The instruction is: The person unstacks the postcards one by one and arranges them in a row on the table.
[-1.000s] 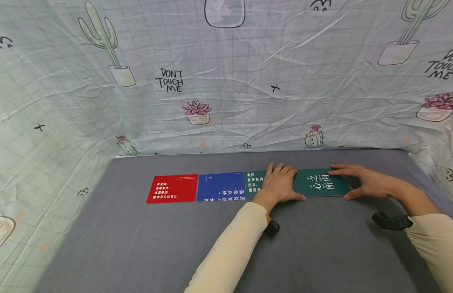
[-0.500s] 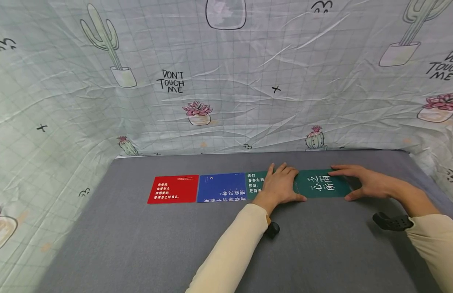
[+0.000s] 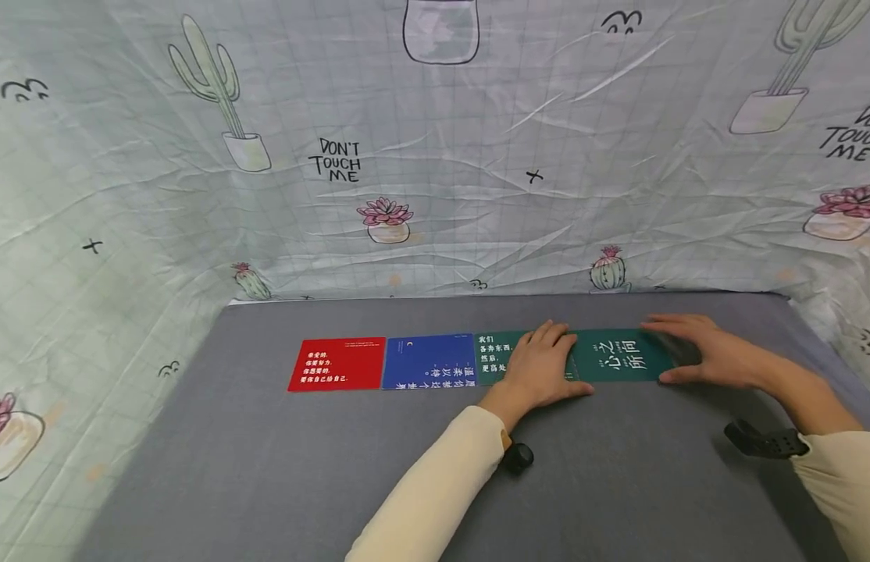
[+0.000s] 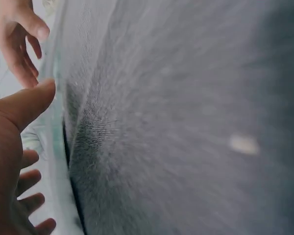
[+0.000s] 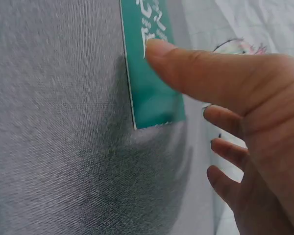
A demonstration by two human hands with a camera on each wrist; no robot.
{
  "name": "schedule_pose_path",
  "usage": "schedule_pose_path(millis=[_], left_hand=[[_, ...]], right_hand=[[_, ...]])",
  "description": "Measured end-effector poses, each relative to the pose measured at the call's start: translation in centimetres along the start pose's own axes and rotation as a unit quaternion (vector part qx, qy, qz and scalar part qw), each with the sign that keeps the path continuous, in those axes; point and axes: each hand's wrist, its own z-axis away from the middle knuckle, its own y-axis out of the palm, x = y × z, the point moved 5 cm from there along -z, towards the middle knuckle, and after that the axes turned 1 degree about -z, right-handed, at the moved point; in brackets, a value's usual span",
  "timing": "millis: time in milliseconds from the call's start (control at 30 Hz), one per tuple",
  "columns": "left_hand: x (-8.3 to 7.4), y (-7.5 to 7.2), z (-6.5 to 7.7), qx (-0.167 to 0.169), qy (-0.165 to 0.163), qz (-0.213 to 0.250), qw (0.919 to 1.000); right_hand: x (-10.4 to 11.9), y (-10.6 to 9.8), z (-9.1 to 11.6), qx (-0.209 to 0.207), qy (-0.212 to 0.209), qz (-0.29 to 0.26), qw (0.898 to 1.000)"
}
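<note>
A row of cards lies flat across the table in the head view: a red card (image 3: 336, 364), a blue card (image 3: 428, 361), a green card (image 3: 493, 353) and another green card (image 3: 621, 355) with large white characters. My left hand (image 3: 540, 363) spreads over the seam between the green cards, fingers fairly straight, covering part of both. My right hand (image 3: 723, 355) is at the right end of the row, thumb and fingers spread apart around that card's end. In the right wrist view, the right thumb (image 5: 206, 73) overlaps the green card, whose short edge shows below it.
The grey cloth-covered table (image 3: 301, 468) extends toward me in front of the cards. A wrinkled curtain (image 3: 442, 140) with cactus prints hangs behind and at the sides. Black wrist devices sit at both cuffs, the right one (image 3: 765, 441) close over the table.
The head view has tilted slightly, so everything sits a little lower and further right. Both hands have shifted slightly at the green cards; the cards keep their places in the row.
</note>
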Motion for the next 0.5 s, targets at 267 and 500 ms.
schedule_pose_path(millis=[267,500], left_hand=[[2.1,-2.1,4.2,-0.066,0.022,0.062,0.9957],[4.8,-4.4,9.4,-0.106,0.017,0.104,0.9888]], right_hand=[[1.8,-0.6,1.3,-0.095,-0.047,0.026,0.994],[3.1,-1.0,3.2,-0.150,-0.020,0.034,0.988]])
